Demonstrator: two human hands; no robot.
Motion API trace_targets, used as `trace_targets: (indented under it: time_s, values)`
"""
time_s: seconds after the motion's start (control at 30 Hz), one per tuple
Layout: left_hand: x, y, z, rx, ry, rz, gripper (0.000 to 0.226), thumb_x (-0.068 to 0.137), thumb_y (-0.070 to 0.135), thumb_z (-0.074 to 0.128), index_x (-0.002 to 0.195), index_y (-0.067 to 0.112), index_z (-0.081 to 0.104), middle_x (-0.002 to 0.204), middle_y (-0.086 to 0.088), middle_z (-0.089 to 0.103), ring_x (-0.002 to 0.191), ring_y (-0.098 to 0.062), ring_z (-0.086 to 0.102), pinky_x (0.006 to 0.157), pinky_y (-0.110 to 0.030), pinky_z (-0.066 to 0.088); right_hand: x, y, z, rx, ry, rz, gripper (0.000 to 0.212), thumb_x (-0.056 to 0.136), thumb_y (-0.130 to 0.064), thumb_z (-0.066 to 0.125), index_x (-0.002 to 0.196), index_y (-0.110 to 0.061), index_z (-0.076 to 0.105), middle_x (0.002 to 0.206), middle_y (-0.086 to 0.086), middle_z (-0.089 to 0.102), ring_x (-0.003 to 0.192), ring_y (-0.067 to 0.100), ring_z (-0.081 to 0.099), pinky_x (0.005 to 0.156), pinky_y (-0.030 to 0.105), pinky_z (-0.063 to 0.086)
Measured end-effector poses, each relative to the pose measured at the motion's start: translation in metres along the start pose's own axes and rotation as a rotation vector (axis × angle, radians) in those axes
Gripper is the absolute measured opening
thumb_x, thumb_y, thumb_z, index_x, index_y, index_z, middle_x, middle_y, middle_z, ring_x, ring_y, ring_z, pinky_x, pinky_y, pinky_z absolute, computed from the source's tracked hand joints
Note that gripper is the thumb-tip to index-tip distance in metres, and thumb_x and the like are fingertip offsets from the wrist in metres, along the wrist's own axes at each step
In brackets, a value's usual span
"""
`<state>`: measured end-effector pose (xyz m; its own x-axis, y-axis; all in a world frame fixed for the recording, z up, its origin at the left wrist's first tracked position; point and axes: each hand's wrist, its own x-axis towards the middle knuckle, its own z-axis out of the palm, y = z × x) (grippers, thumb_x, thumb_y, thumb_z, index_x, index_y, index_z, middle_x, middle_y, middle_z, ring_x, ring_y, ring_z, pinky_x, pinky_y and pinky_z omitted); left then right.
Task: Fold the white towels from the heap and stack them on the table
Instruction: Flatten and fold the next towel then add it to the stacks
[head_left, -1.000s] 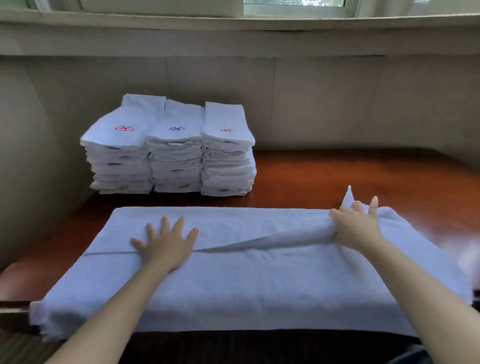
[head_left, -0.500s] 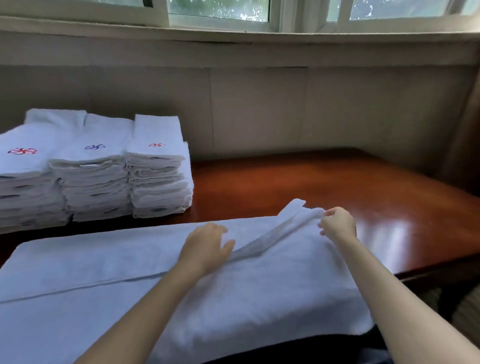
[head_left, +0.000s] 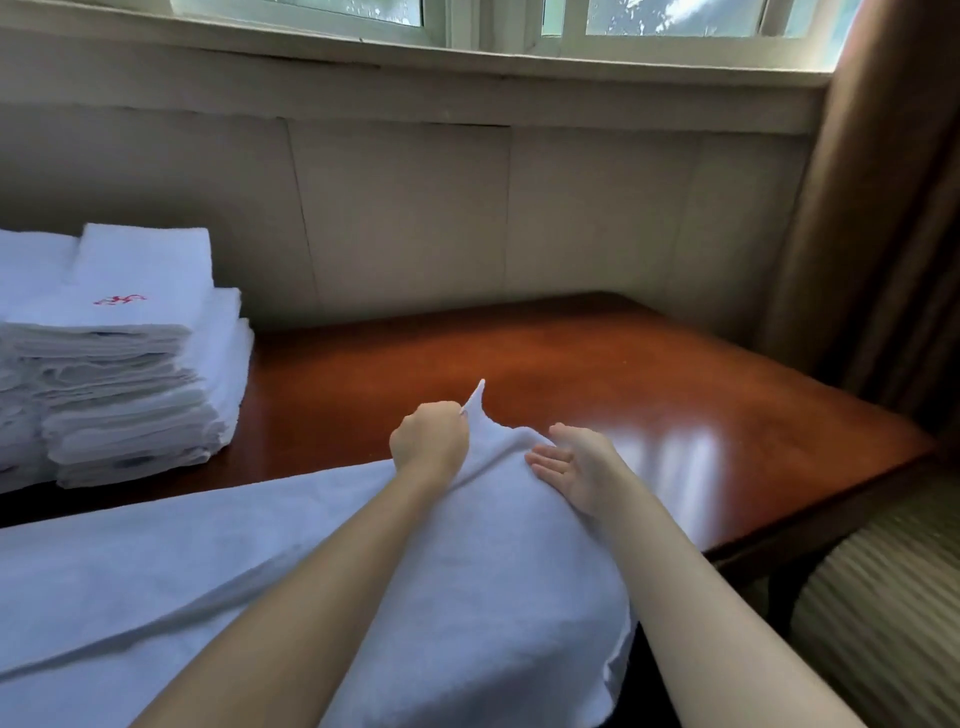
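Lying along the near edge of the table (head_left: 649, 374), the white towel (head_left: 467, 571) runs lengthwise left to right, its right end bunched up between the hands. The left hand (head_left: 428, 441) pinches a raised corner in curled fingers; the right hand (head_left: 574, 465) rests flat-fingered against the fold just beside it. The stack of folded towels (head_left: 119, 364) at far left is cut off by the frame.

left hand (head_left: 428, 439) pinching towel (head_left: 467, 545) corner, right hand (head_left: 574, 465) flat
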<state>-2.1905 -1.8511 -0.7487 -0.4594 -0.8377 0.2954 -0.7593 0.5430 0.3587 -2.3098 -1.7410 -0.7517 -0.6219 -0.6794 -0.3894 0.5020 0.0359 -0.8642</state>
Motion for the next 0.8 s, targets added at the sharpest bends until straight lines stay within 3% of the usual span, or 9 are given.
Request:
trace_targets:
  time_s: [0.1,0.17,0.23,0.3,0.37,0.47,0.57,0.67,0.8]
  values:
    - [-0.006,0.007,-0.008,-0.287,0.105,0.224,0.026,0.098,0.028,0.044,0.101,0.025,0.070,0.098,0.002,0.071,0.093,-0.026,0.064,0.068,-0.032,0.046,0.009,-0.005,-0.002,0.064,-0.030,0.031,0.048,0.102,-0.035,0.035,0.136,-0.001,0.037,0.106,0.024,0.053,0.090,0.034,0.058,0.075,0.037,0.049]
    - [-0.019,0.010,-0.015,-0.492,-0.026,0.396,0.023,0.097,0.025,0.052,0.110,0.024,0.071,0.102,0.001,0.073,0.096,-0.021,0.067,0.079,-0.036,0.052,0.015,-0.007,-0.004,0.108,-0.036,0.059,0.054,0.101,-0.044,0.032,0.136,-0.003,0.036,0.118,0.027,0.052,0.096,0.038,0.058,0.077,0.040,0.048]
    - [-0.034,0.008,-0.017,-0.576,-0.211,0.496,0.021,0.096,0.023,0.056,0.108,0.019,0.072,0.100,-0.001,0.074,0.093,-0.019,0.067,0.082,-0.037,0.052,0.014,-0.008,-0.009,0.122,-0.033,0.092,0.047,0.100,-0.043,0.039,0.125,-0.003,0.043,0.109,0.024,0.058,0.086,0.035,0.063,0.068,0.040,0.051]
    - [-0.047,0.003,-0.018,-0.524,-0.461,0.532,0.025,0.096,0.030,0.055,0.114,0.021,0.070,0.110,0.005,0.071,0.101,-0.009,0.063,0.090,-0.029,0.049,0.012,-0.007,-0.013,-0.069,-0.013,0.082,0.039,0.096,-0.031,0.051,0.117,0.002,0.052,0.092,0.016,0.064,0.067,0.029,0.063,0.055,0.029,0.049]
    - [-0.057,-0.006,-0.019,-0.400,-0.639,0.555,0.034,0.095,0.042,0.051,0.126,0.030,0.061,0.129,0.015,0.060,0.117,0.003,0.052,0.102,-0.018,0.039,0.013,-0.005,-0.016,-0.313,0.047,0.002,0.044,0.089,-0.009,0.059,0.132,-0.004,0.048,0.106,0.014,0.057,0.079,0.025,0.059,0.058,0.026,0.044]
    - [-0.065,-0.023,-0.027,-0.288,-0.610,0.560,0.041,0.097,0.047,0.043,0.135,0.034,0.052,0.144,0.017,0.045,0.131,0.004,0.038,0.107,-0.014,0.026,0.017,-0.005,-0.022,-0.468,0.122,-0.102,0.063,0.082,0.011,0.056,0.138,-0.010,0.039,0.121,0.017,0.054,0.104,0.030,0.055,0.071,0.033,0.046]
    - [-0.069,-0.048,-0.039,-0.211,-0.525,0.488,0.041,0.101,0.041,0.038,0.139,0.030,0.047,0.148,0.013,0.041,0.136,-0.001,0.033,0.107,-0.015,0.022,0.014,-0.008,-0.026,-0.666,0.158,-0.140,0.057,0.085,0.000,0.060,0.138,-0.009,0.039,0.112,0.012,0.051,0.103,0.029,0.055,0.088,0.038,0.049]
    - [-0.073,-0.086,-0.051,-0.121,-0.532,0.390,0.047,0.100,0.043,0.037,0.145,0.030,0.036,0.155,0.010,0.026,0.142,-0.003,0.022,0.112,-0.018,0.014,0.006,-0.010,-0.025,-0.863,0.131,-0.140,0.053,0.085,-0.005,0.059,0.134,-0.014,0.043,0.110,0.007,0.051,0.094,0.024,0.054,0.078,0.032,0.047]
    - [-0.096,-0.140,-0.067,0.139,-0.591,0.383,0.063,0.095,0.056,0.038,0.150,0.039,0.012,0.160,0.009,-0.004,0.146,-0.005,-0.004,0.117,-0.030,-0.002,0.001,-0.001,-0.024,-1.100,0.272,-0.382,0.042,0.085,-0.005,0.047,0.125,-0.018,0.051,0.122,0.006,0.056,0.092,0.022,0.047,0.075,0.027,0.038]
